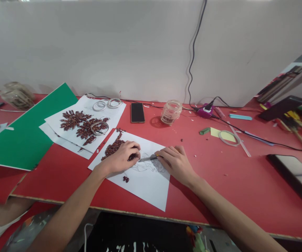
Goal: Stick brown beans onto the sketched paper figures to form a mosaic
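Note:
A white sheet [151, 194] with a pencil line drawing lies on the red table, dark brown seeds [112, 148] covering its left part. My left hand [124, 155] rests beside those seeds, fingers curled and fingertips pressed together near the drawing; what they pinch, if anything, is hidden. My right hand [176, 163] lies over the sheet's right side, closed around a slim grey pointed metal tool [147, 159]. The tool's tip points left, close to my left fingertips. Several loose seeds [126, 179] sit on the paper below my left hand.
Behind are sheets with a seed picture [84, 126], a phone [137, 112] and a glass jar [171, 112]. A green board [35, 129] lies left. Rightward are a purple plug adapter [205, 110], cables, a tape ring [229, 138] and a dark device [295, 178]. Another person's arm shows lower left.

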Tool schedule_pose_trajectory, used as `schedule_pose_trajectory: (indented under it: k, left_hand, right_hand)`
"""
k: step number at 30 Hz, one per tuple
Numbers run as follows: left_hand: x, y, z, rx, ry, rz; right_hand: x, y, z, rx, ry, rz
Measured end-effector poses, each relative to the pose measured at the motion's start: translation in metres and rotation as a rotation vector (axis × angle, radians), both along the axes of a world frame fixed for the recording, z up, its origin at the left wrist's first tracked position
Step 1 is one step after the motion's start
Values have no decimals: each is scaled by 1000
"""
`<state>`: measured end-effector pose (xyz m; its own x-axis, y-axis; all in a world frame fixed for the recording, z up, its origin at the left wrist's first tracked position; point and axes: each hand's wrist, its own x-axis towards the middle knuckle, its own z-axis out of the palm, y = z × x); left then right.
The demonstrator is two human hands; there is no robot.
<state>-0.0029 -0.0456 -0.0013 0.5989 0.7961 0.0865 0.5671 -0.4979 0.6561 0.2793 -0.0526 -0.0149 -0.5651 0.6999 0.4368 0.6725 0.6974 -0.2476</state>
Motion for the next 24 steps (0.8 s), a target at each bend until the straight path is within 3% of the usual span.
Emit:
schedule_pose_trajectory:
  k: [24]
  left_hand:
    - [0, 0, -1, -4, -8, -2]
  right_hand:
    - [2, 1, -4, 38, 10, 6]
